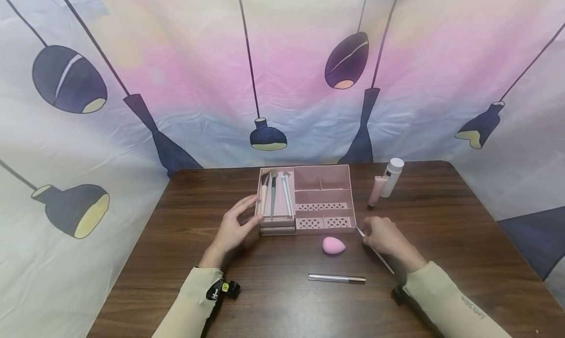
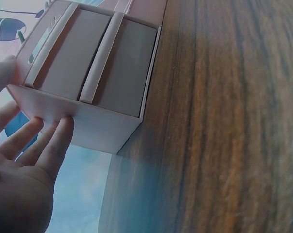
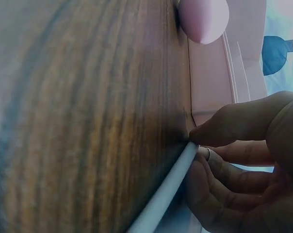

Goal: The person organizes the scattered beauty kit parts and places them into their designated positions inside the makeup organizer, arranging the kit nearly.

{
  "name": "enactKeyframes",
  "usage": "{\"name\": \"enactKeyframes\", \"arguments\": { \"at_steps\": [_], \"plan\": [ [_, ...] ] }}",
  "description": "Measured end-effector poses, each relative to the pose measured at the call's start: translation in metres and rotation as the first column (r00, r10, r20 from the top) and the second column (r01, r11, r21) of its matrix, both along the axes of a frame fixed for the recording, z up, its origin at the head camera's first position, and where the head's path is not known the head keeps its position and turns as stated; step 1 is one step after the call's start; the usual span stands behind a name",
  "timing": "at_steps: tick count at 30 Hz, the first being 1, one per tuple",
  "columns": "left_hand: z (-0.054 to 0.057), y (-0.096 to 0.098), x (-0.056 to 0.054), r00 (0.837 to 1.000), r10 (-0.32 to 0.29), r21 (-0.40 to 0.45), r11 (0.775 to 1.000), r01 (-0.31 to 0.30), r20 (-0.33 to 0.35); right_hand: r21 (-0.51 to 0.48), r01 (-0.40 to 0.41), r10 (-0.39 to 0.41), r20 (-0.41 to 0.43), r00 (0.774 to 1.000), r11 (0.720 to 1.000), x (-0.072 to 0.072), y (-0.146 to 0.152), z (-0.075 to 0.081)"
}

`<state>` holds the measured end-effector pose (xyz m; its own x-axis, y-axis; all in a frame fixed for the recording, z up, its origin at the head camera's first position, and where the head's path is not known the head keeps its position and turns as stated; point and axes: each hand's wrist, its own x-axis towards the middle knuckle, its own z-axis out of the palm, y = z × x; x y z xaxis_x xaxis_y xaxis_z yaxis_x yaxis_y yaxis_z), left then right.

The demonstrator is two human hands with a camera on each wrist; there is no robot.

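Note:
A pink makeup organizer (image 1: 324,197) stands near the table's back edge, with two drawers at its lower left front. My left hand (image 1: 234,228) rests against its left side, fingers extended along the wall and thumb at the front corner. In the left wrist view those fingertips (image 2: 66,122) touch the side wall. Several makeup brushes (image 1: 273,193) lie in the organizer's left top tray. Right of the organizer, my right hand (image 1: 383,236) pinches a slim white makeup brush (image 1: 383,261) between thumb and fingers. The brush slants low over the wood, its handle toward me (image 3: 161,201).
A pink makeup sponge (image 1: 333,246) lies in front of the organizer. Nearer me is a silver pen-like tube (image 1: 337,278). At the back right stand a pink squeeze tube (image 1: 377,192) and a white bottle (image 1: 392,177). A patterned cloth hangs behind the wooden table (image 1: 273,308).

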<state>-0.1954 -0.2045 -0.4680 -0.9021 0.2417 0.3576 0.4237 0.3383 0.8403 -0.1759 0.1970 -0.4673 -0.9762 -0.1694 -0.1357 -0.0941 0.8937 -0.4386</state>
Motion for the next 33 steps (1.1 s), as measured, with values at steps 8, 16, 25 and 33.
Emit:
{"name": "enactKeyframes", "arguments": {
  "at_steps": [8, 16, 25, 33],
  "plan": [
    [0.012, 0.003, 0.008, 1.0, -0.015, 0.005, 1.0, 0.015, 0.014, -0.012, 0.03, -0.029, 0.017, 0.999, 0.999, 0.002, 0.007, 0.001],
    [0.032, 0.008, 0.017, 0.999, -0.038, 0.016, 0.999, 0.037, 0.037, -0.05, 0.071, -0.072, -0.013, 0.997, 0.996, 0.004, 0.014, 0.013],
    [0.033, 0.009, 0.019, 0.999, -0.028, 0.002, 1.0, 0.028, 0.029, -0.118, 0.064, -0.085, -0.183, 0.979, 0.991, 0.004, 0.013, 0.031],
    [0.034, 0.009, 0.016, 1.0, -0.013, -0.025, 1.0, 0.013, 0.01, -0.143, 0.04, -0.079, -0.279, 0.957, 0.989, -0.005, 0.001, 0.049]
  ]
}}
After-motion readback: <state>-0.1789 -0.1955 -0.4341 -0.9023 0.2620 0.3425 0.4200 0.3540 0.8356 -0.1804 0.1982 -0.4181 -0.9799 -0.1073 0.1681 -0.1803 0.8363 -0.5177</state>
